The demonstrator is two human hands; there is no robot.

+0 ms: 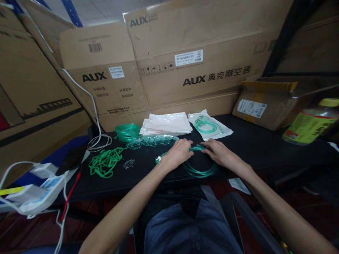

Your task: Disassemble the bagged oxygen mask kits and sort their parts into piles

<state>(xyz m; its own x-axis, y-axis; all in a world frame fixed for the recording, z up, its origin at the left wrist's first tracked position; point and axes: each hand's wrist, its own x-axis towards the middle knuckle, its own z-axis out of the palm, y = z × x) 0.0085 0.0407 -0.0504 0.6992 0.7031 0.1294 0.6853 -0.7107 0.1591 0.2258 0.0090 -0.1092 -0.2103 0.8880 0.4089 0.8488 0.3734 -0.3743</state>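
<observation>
A loop of clear green tubing (200,173) lies on the black table close to its front edge. My left hand (180,154) is closed on the left of the loop's far side. My right hand (217,152) pinches the same tubing a little to the right. Partly hidden behind my left wrist is a small clear and green piece (158,158). Beyond my left hand stands a row of clear green cup-shaped pieces (152,141), apparently masks. A pouch with coiled green tubing (205,124) lies past my right hand.
Stacked white pouches (166,123) and coiled green tubing (128,132) stand at the back. Green straps (106,162) and small thin strips (129,163) lie left. A power strip (45,190) with cables is far left, a bottle (308,123) right, cardboard boxes (164,84) behind.
</observation>
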